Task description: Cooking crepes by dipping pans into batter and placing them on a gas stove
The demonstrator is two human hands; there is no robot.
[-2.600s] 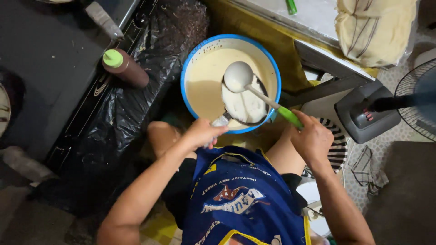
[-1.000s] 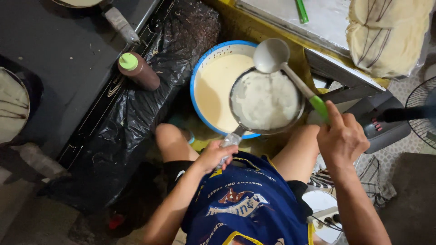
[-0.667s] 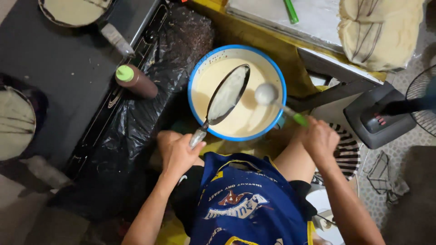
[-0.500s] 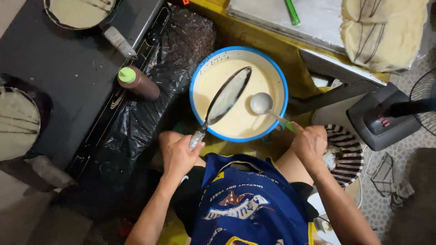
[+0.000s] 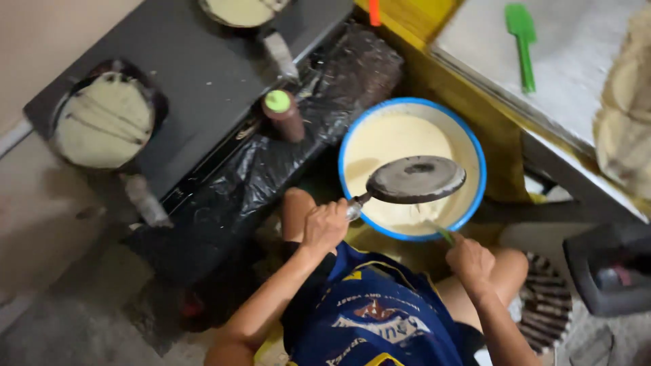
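Observation:
My left hand [image 5: 324, 226] grips the handle of a small round pan [image 5: 415, 179], held flipped with its dark underside up over a blue-rimmed bowl of pale batter [image 5: 388, 144]. My right hand [image 5: 469, 259] holds the green handle of a ladle [image 5: 441, 233] at the bowl's near rim; the ladle's scoop is hidden under the pan. I sit with the bowl between my knees.
A dark stove [image 5: 183, 81] at left carries a pan with a pale crepe [image 5: 103, 120] and another pan [image 5: 239, 10] at the top. A brown squeeze bottle with a green cap [image 5: 283, 114] stands on black plastic. A green spatula [image 5: 522, 41] lies on the right counter.
The pan, earlier upright and coated with batter beside the raised ladle, has been tipped and turned over above the bowl. The ladle has dropped to the bowl's near rim under the pan.

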